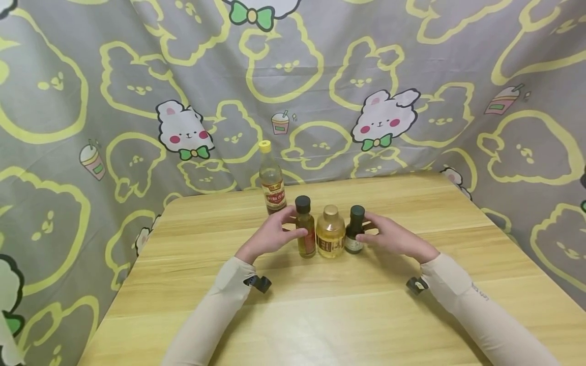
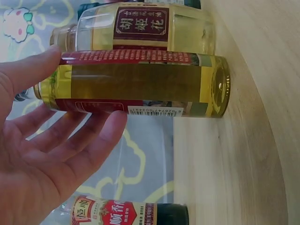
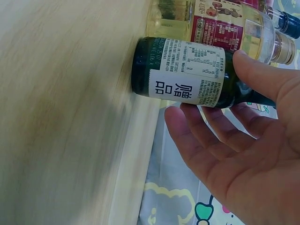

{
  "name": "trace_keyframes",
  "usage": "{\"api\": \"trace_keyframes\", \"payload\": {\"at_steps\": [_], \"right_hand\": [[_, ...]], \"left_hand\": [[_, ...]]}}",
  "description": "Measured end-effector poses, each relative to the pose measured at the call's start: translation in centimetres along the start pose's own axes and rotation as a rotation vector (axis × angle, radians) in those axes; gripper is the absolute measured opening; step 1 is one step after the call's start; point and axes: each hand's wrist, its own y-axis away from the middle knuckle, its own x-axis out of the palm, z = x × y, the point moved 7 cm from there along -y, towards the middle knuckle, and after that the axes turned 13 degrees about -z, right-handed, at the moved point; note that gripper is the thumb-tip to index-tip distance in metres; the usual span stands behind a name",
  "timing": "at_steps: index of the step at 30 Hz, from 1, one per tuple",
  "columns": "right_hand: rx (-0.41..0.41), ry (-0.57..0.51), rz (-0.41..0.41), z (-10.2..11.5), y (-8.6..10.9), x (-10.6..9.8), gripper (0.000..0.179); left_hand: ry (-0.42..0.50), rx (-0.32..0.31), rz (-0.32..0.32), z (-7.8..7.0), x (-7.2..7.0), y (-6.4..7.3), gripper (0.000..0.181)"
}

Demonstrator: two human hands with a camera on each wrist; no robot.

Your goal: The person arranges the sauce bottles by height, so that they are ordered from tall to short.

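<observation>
Four bottles stand upright on the wooden table. My left hand (image 1: 270, 235) holds a slim oil bottle (image 1: 306, 243) with a black cap and yellow-green contents, its thumb on the near side and fingers reaching behind. My right hand (image 1: 390, 235) holds a small dark green bottle (image 1: 354, 238) with a white label; the thumb lies at its shoulder and the fingertips pass behind it in the right wrist view. Between these two stands a squat bottle of pale golden oil (image 1: 330, 235) with a dark red label, close beside both. No hand touches that middle bottle.
A taller vinegar bottle (image 1: 273, 185) with a yellow cap and red label stands farther back, just beyond my left hand. The light wooden table (image 1: 320, 315) ends at a grey curtain (image 1: 302, 76) with cartoon prints behind and at the sides.
</observation>
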Motion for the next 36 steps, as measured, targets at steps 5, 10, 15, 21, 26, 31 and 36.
{"api": "trace_keyframes", "payload": {"at_steps": [5, 10, 15, 21, 26, 31, 36], "right_hand": [[0.001, 0.004, 0.004, 0.0, -0.1, 0.1, 0.056], [0.007, 0.005, 0.005, -0.2, 0.0, 0.1, 0.057], [0.019, 0.008, -0.003, -0.3, 0.0, 0.2, 0.057], [0.023, 0.017, -0.011, -0.2, -0.1, 0.3, 0.057], [0.030, 0.017, -0.009, -0.2, -0.1, 0.1, 0.058], [0.032, 0.008, -0.002, -0.2, -0.2, 0.1, 0.058], [0.035, 0.004, 0.004, -0.4, -0.2, 0.2, 0.058]], "left_hand": [[-0.033, -0.014, -0.067, 0.1, -0.4, -0.1, 0.046], [-0.069, -0.019, -0.132, 0.6, -0.5, -0.8, 0.038], [-0.057, -0.036, -0.201, 1.0, -0.6, -1.6, 0.034], [-0.041, -0.069, -0.281, 1.6, -1.0, -2.4, 0.037], [-0.068, -0.085, -0.329, 1.5, -1.1, -3.2, 0.042], [-0.077, -0.100, -0.379, 1.6, -1.1, -4.1, 0.046], [-0.071, -0.116, -0.404, 2.0, -0.9, -5.0, 0.049]]}}
